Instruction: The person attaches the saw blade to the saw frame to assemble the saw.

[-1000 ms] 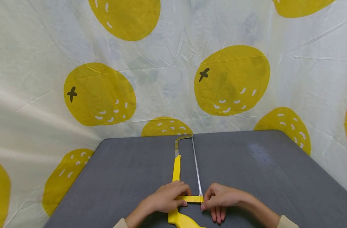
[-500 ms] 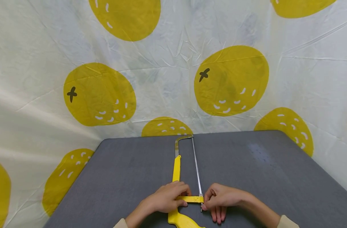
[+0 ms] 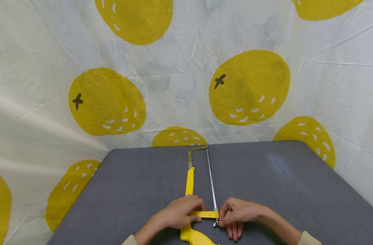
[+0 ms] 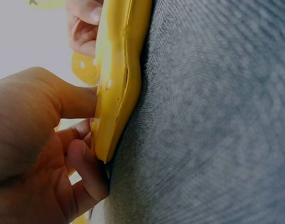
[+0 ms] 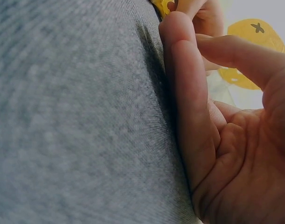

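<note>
Woven grey cloth (image 3: 128,190) lies beneath the hacksaw (image 3: 189,182), its smooth, curved yellow handle (image 3: 198,237) nearest; the right hand (image 3: 239,212) has thumb and forefinger bent at the metal wing nut (image 3: 215,224), but whether they pinch it I cannot tell; the left hand (image 3: 184,211) grips the yellow frame (image 3: 207,214), fingers curled; beyond, the thin blade (image 3: 211,180) meets the bent metal end (image 3: 190,158); behind hangs a creased, fruit-printed sheet (image 3: 180,95).

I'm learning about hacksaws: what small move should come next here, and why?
Probably a small turn of the wing nut: the right hand is beside it, and the left hand grips the hacksaw. The nut's tightness doesn't show.
</note>
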A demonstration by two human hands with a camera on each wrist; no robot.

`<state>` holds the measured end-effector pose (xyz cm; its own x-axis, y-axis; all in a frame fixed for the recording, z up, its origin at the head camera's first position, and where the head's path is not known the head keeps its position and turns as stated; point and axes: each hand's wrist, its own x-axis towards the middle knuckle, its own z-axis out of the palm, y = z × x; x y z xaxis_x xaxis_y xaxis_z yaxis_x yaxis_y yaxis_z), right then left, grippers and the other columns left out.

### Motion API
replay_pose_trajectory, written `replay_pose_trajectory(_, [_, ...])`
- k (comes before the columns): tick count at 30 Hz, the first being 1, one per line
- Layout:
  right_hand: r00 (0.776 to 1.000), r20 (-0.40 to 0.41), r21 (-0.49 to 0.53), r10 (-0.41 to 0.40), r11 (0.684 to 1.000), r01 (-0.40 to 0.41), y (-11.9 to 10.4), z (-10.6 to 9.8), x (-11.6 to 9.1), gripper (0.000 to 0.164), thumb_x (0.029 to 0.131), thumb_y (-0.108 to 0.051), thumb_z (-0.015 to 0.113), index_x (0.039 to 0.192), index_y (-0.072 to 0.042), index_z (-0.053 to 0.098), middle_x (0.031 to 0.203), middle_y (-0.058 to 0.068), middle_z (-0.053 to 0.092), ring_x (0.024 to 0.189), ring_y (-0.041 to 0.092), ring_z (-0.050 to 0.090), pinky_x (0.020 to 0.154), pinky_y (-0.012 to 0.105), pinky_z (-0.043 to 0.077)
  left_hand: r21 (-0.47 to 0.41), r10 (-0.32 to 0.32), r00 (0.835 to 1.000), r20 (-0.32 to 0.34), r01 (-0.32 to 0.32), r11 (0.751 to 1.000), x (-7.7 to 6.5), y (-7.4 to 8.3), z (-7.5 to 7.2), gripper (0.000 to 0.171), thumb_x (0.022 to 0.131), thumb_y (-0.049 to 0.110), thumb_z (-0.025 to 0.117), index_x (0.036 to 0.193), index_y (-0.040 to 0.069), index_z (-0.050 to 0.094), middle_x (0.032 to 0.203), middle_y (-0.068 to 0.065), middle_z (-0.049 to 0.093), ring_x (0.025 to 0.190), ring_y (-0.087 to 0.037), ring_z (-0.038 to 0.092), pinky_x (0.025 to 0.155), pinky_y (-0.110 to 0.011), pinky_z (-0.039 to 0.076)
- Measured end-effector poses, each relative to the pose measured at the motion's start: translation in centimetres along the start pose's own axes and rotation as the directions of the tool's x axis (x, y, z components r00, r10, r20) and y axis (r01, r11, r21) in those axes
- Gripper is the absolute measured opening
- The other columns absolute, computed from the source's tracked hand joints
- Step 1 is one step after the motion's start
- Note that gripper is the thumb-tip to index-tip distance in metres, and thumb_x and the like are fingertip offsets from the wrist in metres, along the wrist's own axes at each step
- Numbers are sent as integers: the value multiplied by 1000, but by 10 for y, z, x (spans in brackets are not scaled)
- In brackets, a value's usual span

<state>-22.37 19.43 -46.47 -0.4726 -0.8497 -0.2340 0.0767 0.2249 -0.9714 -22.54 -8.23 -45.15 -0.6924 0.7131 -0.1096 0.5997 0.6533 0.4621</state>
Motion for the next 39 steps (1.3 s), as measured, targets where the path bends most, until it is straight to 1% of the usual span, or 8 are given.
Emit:
replay_pose_trajectory(14, [1000,-7,5,-4,1000,4,3,1,0,29,96,-7,60,104,21,62,85,59,49,56,3,70,49,20,53,8,-3,1000,-8,3,1000,-1,0,1,13,98,34,71,109,35,63,92,18,52,82,2,47,70,-18,41])
replay_pose_trajectory(22, [1000,-3,11,-8,1000,8,4,2,1,31,94,-5,59,104,24,60,85,60,48,56,3,70,50,20,53,13,8,1000,-14,-7,1000,-1,-1,3,13,98,33,71,108,34,64,91,18,52,82,2,47,69,-18,41])
replay_pose_trajectory(32, [1000,-4,18,-3,1000,3,5,0,0,29,94,-3,60,103,24,60,85,58,51,56,4,70,49,21,53,7,-6,1000,0,6,1000,1,0,3,14,98,32,71,109,34,64,91,18,52,82,2,47,70,-18,41])
replay_pose_trajectory(39, [1000,-7,7,-9,1000,9,3,1,0,29,94,-4,60,102,24,59,85,59,49,56,3,69,49,20,53,-2,-21,1000,10,21,1000,0,2,0,18,96,27,75,109,34,64,91,18,52,82,2,47,71,-18,41])
